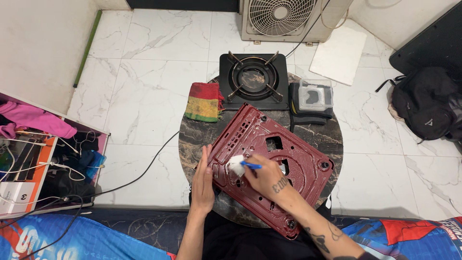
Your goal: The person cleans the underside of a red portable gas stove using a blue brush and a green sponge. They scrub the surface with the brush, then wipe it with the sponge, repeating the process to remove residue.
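Mid-clean: right hand (263, 177), fingers gripping blue-handled brush (239, 165), scrubs maroon base plate (269, 161); left hand (203, 179) flat, fingers open, steadying edge; next needs firm bracing.

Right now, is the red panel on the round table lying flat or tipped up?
Flat: the red panel lies underside up on the round table. Left hand steadies its edge; right hand holds a brush on it.

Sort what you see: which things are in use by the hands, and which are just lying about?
In use: dark red panel, steadied by the left hand; small white-headed brush in the right hand.

Lying about: gas stove, striped cloth, clear plastic box, black backpack.
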